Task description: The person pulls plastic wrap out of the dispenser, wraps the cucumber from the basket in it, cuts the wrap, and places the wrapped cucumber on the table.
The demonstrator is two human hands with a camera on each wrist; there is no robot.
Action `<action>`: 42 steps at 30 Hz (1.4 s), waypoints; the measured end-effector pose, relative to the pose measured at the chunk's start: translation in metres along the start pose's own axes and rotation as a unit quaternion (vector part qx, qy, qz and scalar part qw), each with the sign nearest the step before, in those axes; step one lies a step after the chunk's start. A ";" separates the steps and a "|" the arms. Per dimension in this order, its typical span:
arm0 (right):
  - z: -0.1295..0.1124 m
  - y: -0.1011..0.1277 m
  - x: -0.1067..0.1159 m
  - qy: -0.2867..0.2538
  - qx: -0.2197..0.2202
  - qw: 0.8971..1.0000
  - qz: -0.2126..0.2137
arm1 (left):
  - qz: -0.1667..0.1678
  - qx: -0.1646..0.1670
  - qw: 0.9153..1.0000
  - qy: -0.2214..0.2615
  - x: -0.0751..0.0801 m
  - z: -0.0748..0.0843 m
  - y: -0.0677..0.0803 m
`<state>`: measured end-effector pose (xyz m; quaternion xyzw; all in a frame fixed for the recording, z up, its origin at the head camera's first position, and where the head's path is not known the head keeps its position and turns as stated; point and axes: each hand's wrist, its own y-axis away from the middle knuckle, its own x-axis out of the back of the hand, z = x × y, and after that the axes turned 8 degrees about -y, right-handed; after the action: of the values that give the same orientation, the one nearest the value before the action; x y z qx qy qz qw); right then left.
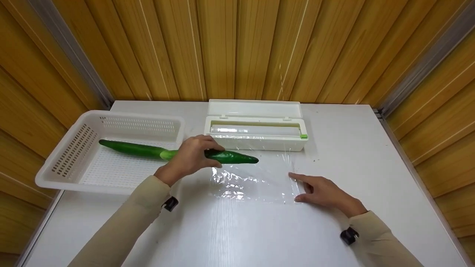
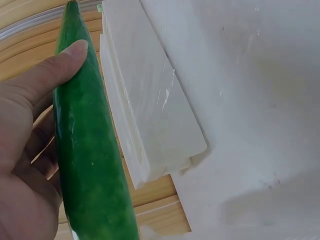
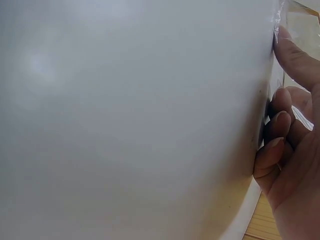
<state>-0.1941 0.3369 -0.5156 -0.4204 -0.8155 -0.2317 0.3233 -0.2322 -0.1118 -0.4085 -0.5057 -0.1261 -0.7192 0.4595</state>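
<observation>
Gripping a green cucumber (image 1: 222, 156) near its middle, the left hand (image 1: 187, 157) holds it beyond the cling film (image 1: 252, 181); right hand (image 1: 321, 192) fingers lie flat on the film's near corner. No writing shows.

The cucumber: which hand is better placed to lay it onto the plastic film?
Left, probably. The left hand already grips the cucumber just beside the film, while the right hand rests on the film's right edge, holding it flat on the table.
</observation>
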 end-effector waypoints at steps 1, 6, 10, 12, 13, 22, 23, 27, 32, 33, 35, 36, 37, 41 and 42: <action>0.000 0.000 0.000 0.000 0.001 1.000 0.000 | -0.004 -0.001 1.000 -0.001 -0.002 0.002 -0.001; 0.000 0.000 0.000 -0.002 -0.007 1.000 0.000 | -0.015 -0.011 1.000 -0.012 -0.014 0.008 -0.008; 0.000 -0.001 0.000 -0.004 -0.012 1.000 -0.004 | -0.022 -0.023 0.999 -0.018 -0.024 0.011 -0.013; 0.000 -0.001 0.000 -0.005 -0.012 1.000 -0.005 | -0.028 -0.027 0.999 -0.018 -0.028 0.013 -0.016; 0.000 -0.001 0.000 -0.006 -0.011 1.000 -0.005 | -0.030 -0.028 0.999 -0.015 -0.031 0.014 -0.017; 0.002 0.000 0.000 -0.003 0.008 1.000 -0.002 | -0.045 -0.047 0.998 -0.007 -0.049 0.027 -0.030; 0.002 0.000 0.000 -0.002 0.008 1.000 -0.001 | -0.047 -0.048 0.998 -0.008 -0.051 0.028 -0.031; 0.002 0.000 0.000 0.003 0.009 1.000 0.000 | -0.053 -0.047 0.997 -0.012 -0.061 0.033 -0.037; 0.002 0.000 -0.001 0.009 0.001 1.000 0.001 | -0.059 -0.039 0.997 -0.004 -0.073 0.037 -0.042; 0.002 0.000 -0.001 0.009 0.001 1.000 0.000 | -0.062 -0.037 0.997 -0.002 -0.076 0.037 -0.043; 0.002 0.000 -0.001 0.009 -0.005 1.000 -0.002 | -0.067 -0.033 0.997 0.003 -0.082 0.038 -0.044; 0.002 0.000 -0.001 0.008 -0.009 1.000 -0.003 | -0.070 -0.031 0.997 0.004 -0.085 0.038 -0.045; 0.002 0.001 -0.001 0.007 -0.011 1.000 -0.004 | -0.072 -0.030 0.997 0.002 -0.087 0.038 -0.046; 0.000 0.000 0.000 0.006 -0.012 1.000 -0.006 | -0.080 -0.032 0.996 -0.009 -0.094 0.041 -0.050; 0.000 0.000 0.000 0.006 -0.011 1.000 -0.005 | -0.081 -0.034 0.996 -0.013 -0.096 0.041 -0.051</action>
<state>-0.1944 0.3368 -0.5151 -0.4182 -0.8131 -0.2450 0.3225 -0.2411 -0.0065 -0.4560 -0.5185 -0.1480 -0.7512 0.3808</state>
